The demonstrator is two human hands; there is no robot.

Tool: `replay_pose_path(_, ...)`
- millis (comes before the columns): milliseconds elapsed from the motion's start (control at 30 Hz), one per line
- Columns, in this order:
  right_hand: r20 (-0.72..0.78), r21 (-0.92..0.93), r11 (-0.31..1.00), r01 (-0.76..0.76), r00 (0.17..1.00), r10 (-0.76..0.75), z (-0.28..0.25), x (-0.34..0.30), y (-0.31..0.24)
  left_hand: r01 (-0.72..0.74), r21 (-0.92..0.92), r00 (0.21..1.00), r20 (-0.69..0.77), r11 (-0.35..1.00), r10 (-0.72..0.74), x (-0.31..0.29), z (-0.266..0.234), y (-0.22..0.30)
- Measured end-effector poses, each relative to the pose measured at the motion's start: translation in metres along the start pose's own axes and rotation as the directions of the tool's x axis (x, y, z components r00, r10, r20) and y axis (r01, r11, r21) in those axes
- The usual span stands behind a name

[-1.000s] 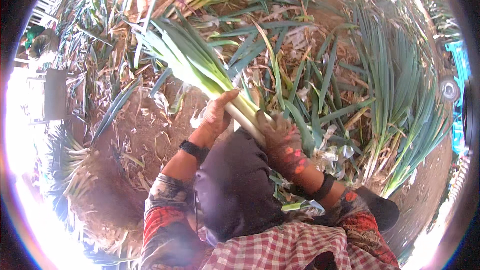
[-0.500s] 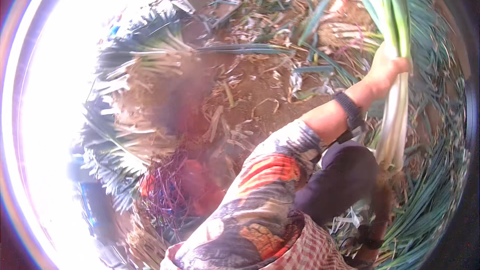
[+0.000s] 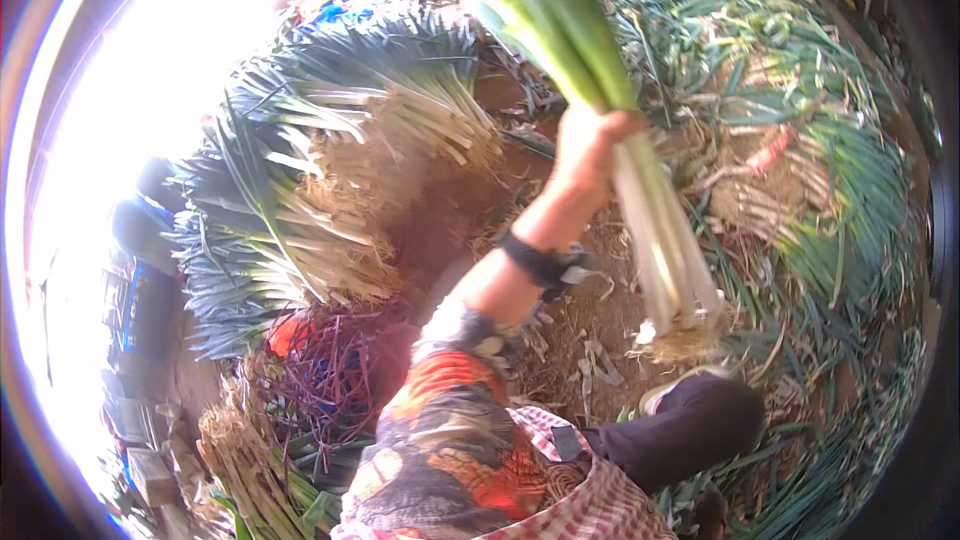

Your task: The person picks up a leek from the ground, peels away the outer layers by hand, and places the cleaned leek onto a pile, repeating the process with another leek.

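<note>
My left hand is closed around a bunch of leeks where the white shafts turn green. The bunch hangs tilted, green leaves up past the top edge and shaggy roots down near my knee. A dark band circles that wrist, below a patterned sleeve. My right hand does not show. To the left of my arm, a large pile of leeks lies fanned out, its roots facing inward. Nearer to me is a tangle of purple ties.
More leeks and loose leaves cover the ground at the right. My bent knee and shoe are below the held bunch. Bare soil with dry scraps lies in the middle. Dry stalks lie at the lower left.
My left hand has swung left with the bunch of leeks, from over the right-hand leaves to above the middle soil. The view has shifted, showing more of the left pile.
</note>
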State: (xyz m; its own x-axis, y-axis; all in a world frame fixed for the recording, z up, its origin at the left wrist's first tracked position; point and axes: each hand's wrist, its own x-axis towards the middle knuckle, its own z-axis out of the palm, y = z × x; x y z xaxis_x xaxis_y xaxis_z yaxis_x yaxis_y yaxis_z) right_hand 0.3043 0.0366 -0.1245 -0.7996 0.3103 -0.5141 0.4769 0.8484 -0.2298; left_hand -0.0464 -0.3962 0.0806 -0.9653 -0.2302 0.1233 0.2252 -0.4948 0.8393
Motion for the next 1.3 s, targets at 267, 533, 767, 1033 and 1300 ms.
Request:
replay_pose_path(267,0.03,0.023,0.998,0.065,0.997,-0.065,-0.02,0.037,-0.065,-0.292,0.65,0.782,-0.26,0.702,0.566,0.027,-0.251,0.243)
replay_pose_path(533,0.087,0.045,0.996,0.083,0.992,-0.087,-0.011,0.051,-0.076,-0.123,0.239,0.513,-0.815,0.963,0.268,-0.083,-0.45,0.151)
replay_pose_path(767,0.083,0.121,0.992,0.038,0.995,-0.049,0.014,0.038,-0.051,0.159,0.033,0.525,-0.849,0.987,-0.057,-0.068,-0.379,0.047)
replay_pose_path(1033,-0.09,0.296,0.953,-0.069,0.991,0.099,0.073,0.002,0.106,-0.225,0.973,0.959,0.23,0.05,-0.165,0.009,-0.124,-0.038)
replay_pose_path(1300,0.268,0.332,0.707,-0.624,0.781,0.563,0.132,-0.008,0.131,0.454,0.412,0.385,0.709,0.79,-0.591,-0.116,0.188,-0.113)
